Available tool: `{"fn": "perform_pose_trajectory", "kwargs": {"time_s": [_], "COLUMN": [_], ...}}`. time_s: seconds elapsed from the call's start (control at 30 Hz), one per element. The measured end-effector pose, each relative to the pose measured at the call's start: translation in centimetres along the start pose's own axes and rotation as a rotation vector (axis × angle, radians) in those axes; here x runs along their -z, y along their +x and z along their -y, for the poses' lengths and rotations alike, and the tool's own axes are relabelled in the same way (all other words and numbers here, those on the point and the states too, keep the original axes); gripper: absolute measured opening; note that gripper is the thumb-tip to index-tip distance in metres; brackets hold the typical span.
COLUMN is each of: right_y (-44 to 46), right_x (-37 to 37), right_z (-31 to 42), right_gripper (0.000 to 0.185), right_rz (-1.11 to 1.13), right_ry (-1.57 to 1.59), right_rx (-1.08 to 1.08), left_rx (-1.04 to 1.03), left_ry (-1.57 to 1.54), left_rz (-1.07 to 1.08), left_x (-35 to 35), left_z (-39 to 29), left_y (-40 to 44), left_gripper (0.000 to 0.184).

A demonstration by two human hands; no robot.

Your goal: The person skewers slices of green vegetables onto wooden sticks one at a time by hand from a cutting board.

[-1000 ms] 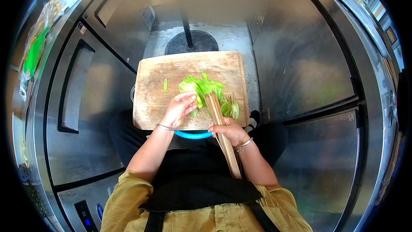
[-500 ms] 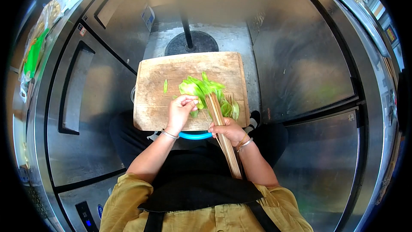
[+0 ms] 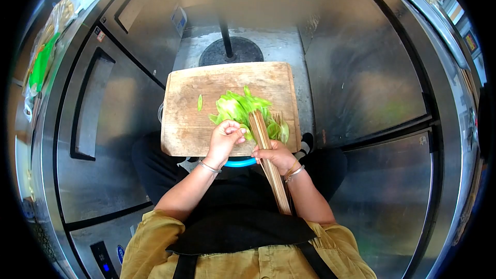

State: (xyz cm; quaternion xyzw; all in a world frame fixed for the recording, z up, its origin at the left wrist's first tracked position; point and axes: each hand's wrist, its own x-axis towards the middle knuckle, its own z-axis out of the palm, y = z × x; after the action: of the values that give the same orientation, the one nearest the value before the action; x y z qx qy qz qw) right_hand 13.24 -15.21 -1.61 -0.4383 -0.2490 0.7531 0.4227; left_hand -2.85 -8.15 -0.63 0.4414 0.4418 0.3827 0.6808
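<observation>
Taking the wooden cutting board (image 3: 178, 124) as our clock face, with 12 at its far edge, we see the heap of green vegetable slices (image 3: 235, 107) spread from the centre towards 3 o'clock. A lone green slice (image 3: 200, 103) lies apart between 9 and 10.

Our left hand (image 3: 226, 137) is over the near edge around 6 o'clock, its thumb and forefinger drawn nearly together in a pinch just beside the heap; we cannot make out whether a slice is between them. Our right hand (image 3: 278, 157), towards 5 o'clock, is wrapped firmly around a bundle of thin wooden skewers (image 3: 273, 173), whose upper ends point to 11, up to the heap. At 4 o'clock, more slices (image 3: 282, 132) lie beside thin stick tips.

Below the board's edge at 6, we see a blue rim (image 3: 241, 163); beyond it at 12 stands a round black base (image 3: 245, 53) with a pole (image 3: 223, 20).
</observation>
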Motion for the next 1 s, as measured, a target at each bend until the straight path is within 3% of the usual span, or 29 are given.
{"fn": "perform_pose_trajectory", "kwargs": {"time_s": [0.07,0.67,0.73,0.87,1.0], "right_y": [0.2,-0.4,-0.8,-1.1,-1.3], "right_x": [0.1,-1.5,-1.5,-0.2,0.4], "right_z": [-0.4,-0.3,0.5,1.2,1.4], "right_gripper": [0.009,0.014,0.011,0.009,0.012], "right_rz": [0.002,-0.107,0.049,0.101,0.145], "right_ry": [-0.003,-0.095,0.04,0.248,0.254], "right_rx": [0.009,0.087,0.01,-0.091,-0.06], "left_rx": [0.067,0.026,0.033,0.058,0.062], "left_ry": [-0.119,-0.163,-0.166,-0.178,-0.138], "left_rz": [-0.066,-0.148,-0.14,-0.083,-0.014], "left_x": [-0.1,0.9,0.8,-0.1,-1.3], "left_z": [0.3,1.3,1.4,1.5,2.5], "left_y": [-0.1,-1.2,-1.1,0.0,1.2], "left_gripper": [0.01,0.013,0.013,0.012,0.011]}}
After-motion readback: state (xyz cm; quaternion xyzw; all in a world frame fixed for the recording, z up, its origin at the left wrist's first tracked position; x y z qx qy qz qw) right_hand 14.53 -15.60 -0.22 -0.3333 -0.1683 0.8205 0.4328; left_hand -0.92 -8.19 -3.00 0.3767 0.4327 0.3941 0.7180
